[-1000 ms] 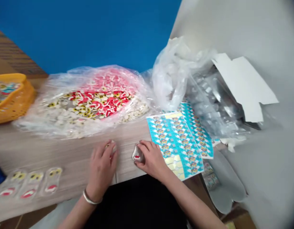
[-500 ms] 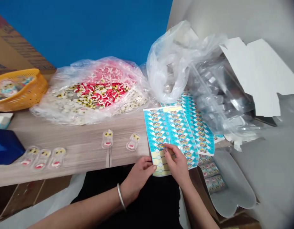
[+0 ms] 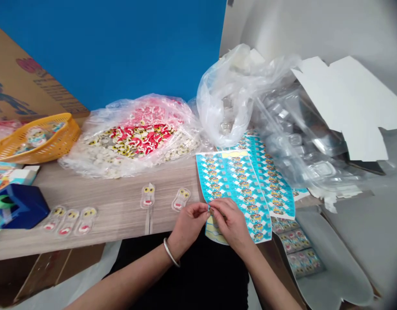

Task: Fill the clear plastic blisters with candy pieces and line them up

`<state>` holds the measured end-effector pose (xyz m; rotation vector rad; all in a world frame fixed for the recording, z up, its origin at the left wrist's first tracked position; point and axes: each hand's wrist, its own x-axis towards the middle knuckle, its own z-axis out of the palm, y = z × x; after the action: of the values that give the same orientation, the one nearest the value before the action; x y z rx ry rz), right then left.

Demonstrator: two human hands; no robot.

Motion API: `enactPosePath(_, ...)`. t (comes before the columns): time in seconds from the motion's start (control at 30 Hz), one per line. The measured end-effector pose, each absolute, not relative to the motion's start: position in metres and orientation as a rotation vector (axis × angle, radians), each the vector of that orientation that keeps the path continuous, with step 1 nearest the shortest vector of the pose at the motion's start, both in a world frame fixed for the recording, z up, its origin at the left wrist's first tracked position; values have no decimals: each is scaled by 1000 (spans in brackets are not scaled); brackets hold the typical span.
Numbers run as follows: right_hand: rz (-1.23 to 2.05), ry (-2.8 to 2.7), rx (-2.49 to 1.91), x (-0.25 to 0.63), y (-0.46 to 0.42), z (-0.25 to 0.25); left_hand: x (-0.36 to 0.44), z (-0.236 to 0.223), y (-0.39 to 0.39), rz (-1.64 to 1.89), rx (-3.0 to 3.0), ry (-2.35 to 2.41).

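Sticker sheets, bright blue and overlapping, lie at the right end of a wood-look table, with a blue wall behind. Off to the right there's a bag of clear trays and a white card. On the left, a big plastic bag is heaped with loose candy-face pieces, next to a yellow basket holding a few more.

As far as I can tell, plenty is left: five clear blisters with eye-and-mouth faces sit out on the table, but most sheets look whole. Only the pale yellow end of the front sheet looks worked on.

Nothing's readable, just tiny cartoon print and blurry box graphics.

The left hand and right hand meet over that sheet's edge, their fingers closed in a tight pinch on a tiny bit of it. A bangle sits on the left wrist.
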<state>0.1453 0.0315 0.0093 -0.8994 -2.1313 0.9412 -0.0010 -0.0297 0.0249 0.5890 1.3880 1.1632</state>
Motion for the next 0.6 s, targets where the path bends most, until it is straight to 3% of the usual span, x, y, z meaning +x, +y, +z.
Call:
enactPosePath(0.2,1121,-1922,-999,137,31,12,0,14,-23,1223,676,1403)
enactPosePath(0.4,1533,-1360,-1236,130,39,6,0,7,-26,1166,607,1346)
enactPosePath(0.5,1642,-1003,-1257,133,45,-1,-7,13,-36,1098,966,1660)
enactPosePath(0.6,1701,-943,-1231,136,49,-7,-13,19,-45,1092,1705,1834)
